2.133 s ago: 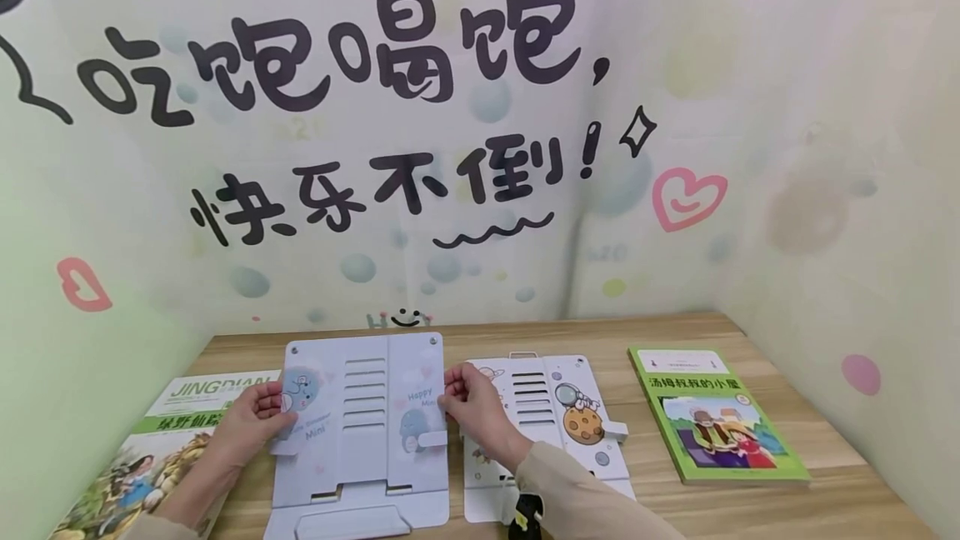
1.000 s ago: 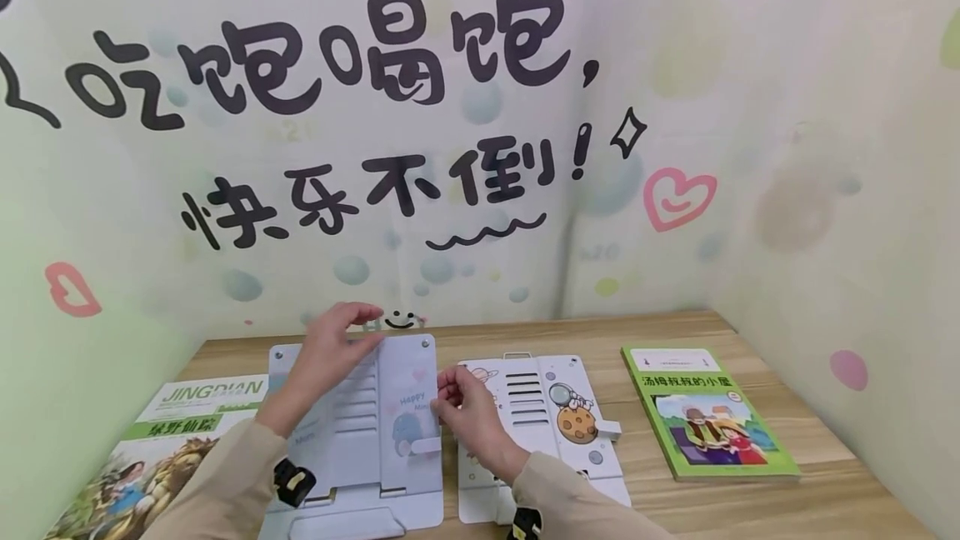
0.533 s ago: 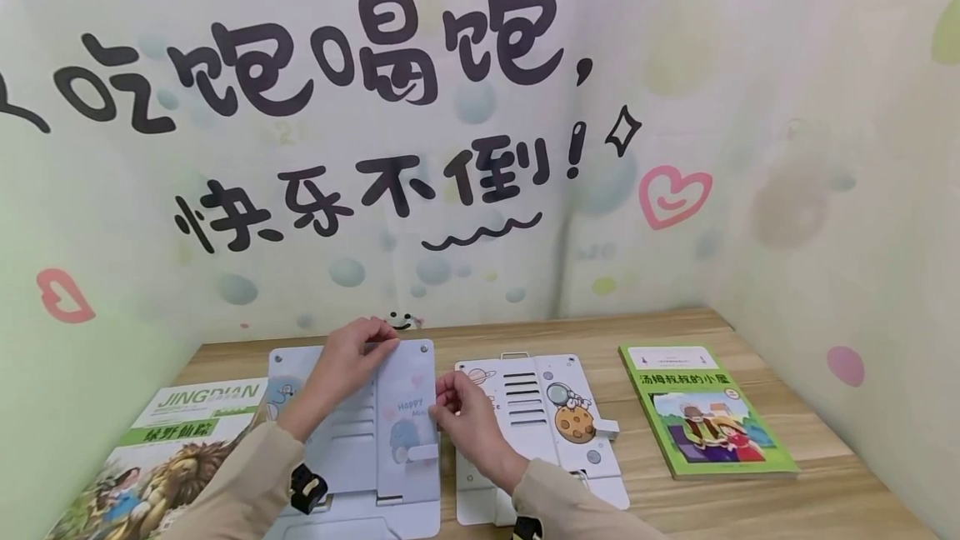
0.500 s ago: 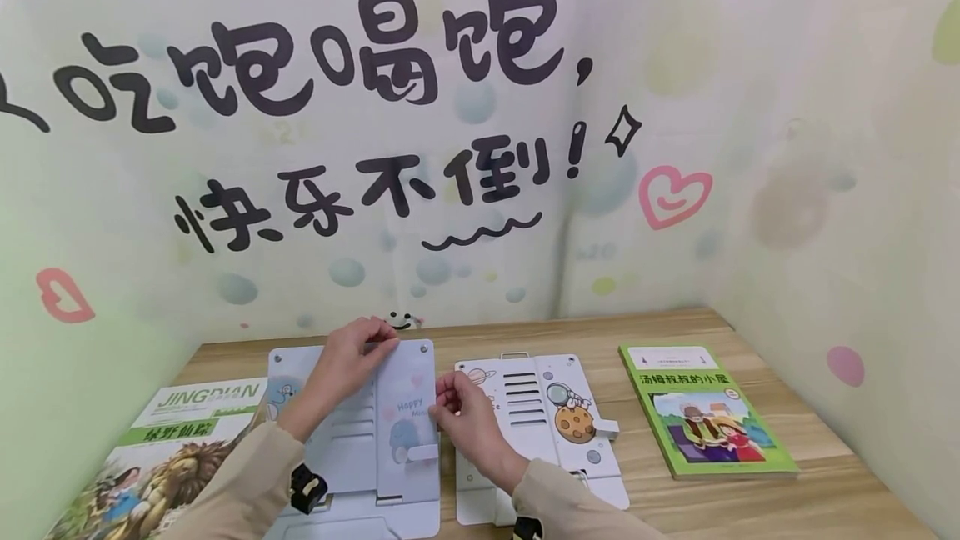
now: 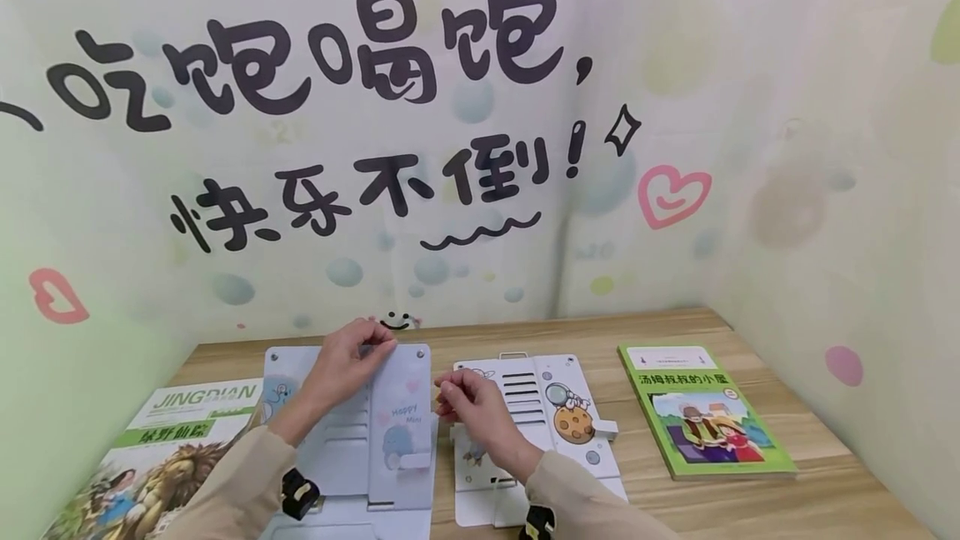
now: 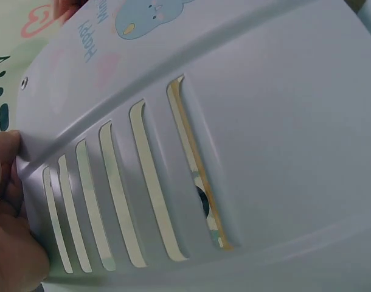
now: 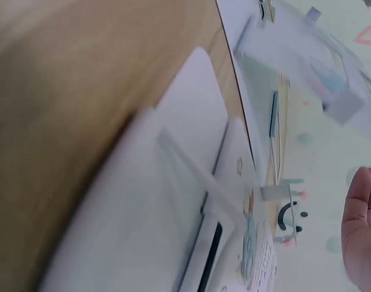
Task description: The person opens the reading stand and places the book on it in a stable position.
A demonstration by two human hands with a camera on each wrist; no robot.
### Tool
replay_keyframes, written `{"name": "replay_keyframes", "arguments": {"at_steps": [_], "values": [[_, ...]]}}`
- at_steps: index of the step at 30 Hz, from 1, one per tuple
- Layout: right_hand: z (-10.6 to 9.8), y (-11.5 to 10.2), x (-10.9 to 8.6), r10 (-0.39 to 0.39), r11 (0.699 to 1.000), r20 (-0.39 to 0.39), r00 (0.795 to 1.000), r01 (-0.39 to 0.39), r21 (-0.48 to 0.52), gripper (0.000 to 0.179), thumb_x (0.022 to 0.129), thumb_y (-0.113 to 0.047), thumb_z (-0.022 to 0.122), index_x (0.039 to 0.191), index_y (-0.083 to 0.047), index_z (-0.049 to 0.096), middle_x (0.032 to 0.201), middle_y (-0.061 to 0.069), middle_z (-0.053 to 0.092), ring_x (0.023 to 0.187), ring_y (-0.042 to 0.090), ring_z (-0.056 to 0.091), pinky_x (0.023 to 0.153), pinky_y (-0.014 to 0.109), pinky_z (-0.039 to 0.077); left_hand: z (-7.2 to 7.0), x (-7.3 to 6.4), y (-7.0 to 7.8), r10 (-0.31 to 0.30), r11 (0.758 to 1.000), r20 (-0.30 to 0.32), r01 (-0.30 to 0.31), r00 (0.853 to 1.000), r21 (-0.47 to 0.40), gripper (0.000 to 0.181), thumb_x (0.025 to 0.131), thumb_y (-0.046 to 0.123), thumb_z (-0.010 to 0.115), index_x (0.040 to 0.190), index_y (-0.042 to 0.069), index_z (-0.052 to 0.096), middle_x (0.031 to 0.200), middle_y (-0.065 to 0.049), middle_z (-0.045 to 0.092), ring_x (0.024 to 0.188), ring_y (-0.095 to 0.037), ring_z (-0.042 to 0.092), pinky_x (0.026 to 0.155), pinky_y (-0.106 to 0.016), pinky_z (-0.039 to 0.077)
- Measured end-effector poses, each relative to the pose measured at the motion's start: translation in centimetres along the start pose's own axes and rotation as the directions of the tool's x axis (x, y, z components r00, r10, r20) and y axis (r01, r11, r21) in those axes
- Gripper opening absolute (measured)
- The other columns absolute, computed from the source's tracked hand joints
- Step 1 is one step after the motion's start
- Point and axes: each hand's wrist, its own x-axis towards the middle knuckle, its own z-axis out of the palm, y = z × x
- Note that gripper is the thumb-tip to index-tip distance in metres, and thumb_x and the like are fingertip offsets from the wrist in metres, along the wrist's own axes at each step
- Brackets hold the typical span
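Observation:
A pale blue metal book stand (image 5: 397, 407) with dinosaur prints stands on the table, its slotted back panel raised above its base. At the panel's top edge my left hand (image 5: 341, 369) pinches the metal, its thumb on the front; the left wrist view shows the thumb (image 6: 6, 143) at the edge beside the slots. My right hand (image 5: 476, 411) is just off the panel's right edge, fingers loosely bent and holding nothing. In the right wrist view, a gap shows between the right hand (image 7: 363, 228) and the raised panel (image 7: 295, 55).
Right of it lies a white book stand (image 5: 525, 440) with astronaut prints, partly behind my right hand and sleeve. A green-bordered book (image 5: 708, 419) lies at the right of the wooden table (image 5: 817, 432). Another book (image 5: 165, 465) lies at the left. A printed curtain (image 5: 480, 190) hangs behind.
My left hand has gone from the panel's left edge to its top edge and taken hold there. The right hand has come off the right edge. The panel sits slightly lower in view.

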Motion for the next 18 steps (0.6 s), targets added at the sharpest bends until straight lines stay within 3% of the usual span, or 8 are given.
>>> {"name": "replay_keyframes", "arguments": {"at_steps": [2,6,11,18], "values": [[-0.3,0.1,0.3,0.009,1.000,-0.008,1.000,-0.010,-0.026,0.023,0.096,-0.008,0.051,0.110,0.010,0.058,0.092,0.020,0.062,0.076,0.012,0.061,0.071,0.032,0.057,-0.2,-0.1,-0.1,0.011,1.000,0.003,-0.011,1.000,-0.010,0.005,0.085,0.010,0.068,0.084,0.007,0.065,0.083,0.001,0.062,0.078,-0.011,0.056,0.087,-0.033,0.051],[-0.7,0.4,1.0,0.028,0.992,-0.010,1.000,-0.030,-0.125,0.021,0.093,-0.005,0.054,0.107,0.011,0.059,0.092,0.022,0.062,0.074,0.013,0.062,0.068,0.028,0.056,-0.7,-0.5,-0.2,0.040,0.998,0.019,-0.040,0.999,-0.040,0.005,0.085,0.011,0.069,0.083,0.008,0.065,0.084,0.002,0.062,0.075,-0.008,0.052,0.065,-0.023,0.046],[-0.9,0.5,1.7,0.045,0.974,-0.008,0.999,-0.046,-0.223,0.017,0.090,-0.001,0.056,0.103,0.010,0.060,0.090,0.022,0.063,0.074,0.014,0.062,0.066,0.027,0.056,-1.4,-1.0,-0.3,0.096,0.993,0.046,-0.092,0.994,-0.081,0.004,0.085,0.010,0.068,0.082,0.011,0.065,0.081,0.005,0.060,0.072,-0.006,0.050,0.063,-0.020,0.045],[-0.3,0.7,2.5,0.080,0.958,0.014,0.997,-0.074,-0.276,0.014,0.088,0.002,0.058,0.098,0.011,0.061,0.079,0.012,0.063,0.068,0.012,0.059,0.065,0.031,0.056,-2.5,-1.9,-0.3,0.182,0.978,0.102,-0.169,0.978,-0.126,0.010,0.085,0.007,0.067,0.082,0.016,0.065,0.080,0.007,0.058,0.070,-0.004,0.049,0.060,-0.020,0.045]]}}
